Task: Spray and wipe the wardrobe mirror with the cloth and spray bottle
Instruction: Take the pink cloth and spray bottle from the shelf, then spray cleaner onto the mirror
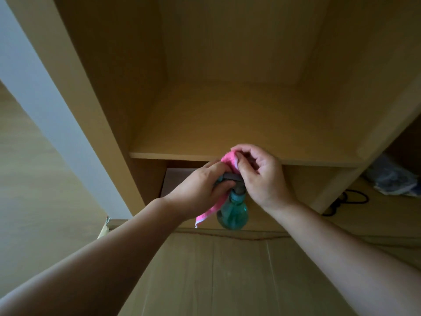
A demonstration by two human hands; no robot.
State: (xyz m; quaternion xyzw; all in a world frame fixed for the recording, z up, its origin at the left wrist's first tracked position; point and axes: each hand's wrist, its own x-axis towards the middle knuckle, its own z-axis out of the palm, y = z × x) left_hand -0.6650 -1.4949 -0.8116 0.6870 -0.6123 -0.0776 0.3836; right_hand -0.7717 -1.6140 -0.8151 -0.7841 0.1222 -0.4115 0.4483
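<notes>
Pink cloth (228, 159) pinched at its top by curled right hand (262, 176), tail hanging beneath left hand (200, 190), left hand gripping teal spray bottle (232, 213) by its grey head, all at wooden shelf (227, 124) front edge

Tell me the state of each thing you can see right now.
Spray bottle: upright, in the air, gripped at its top by the left hand.
Cloth: bunched over the bottle top, pinched by the right hand, one end hanging.
Cable: lying loose at the right.
Wardrobe: open, shelf showing.
</notes>
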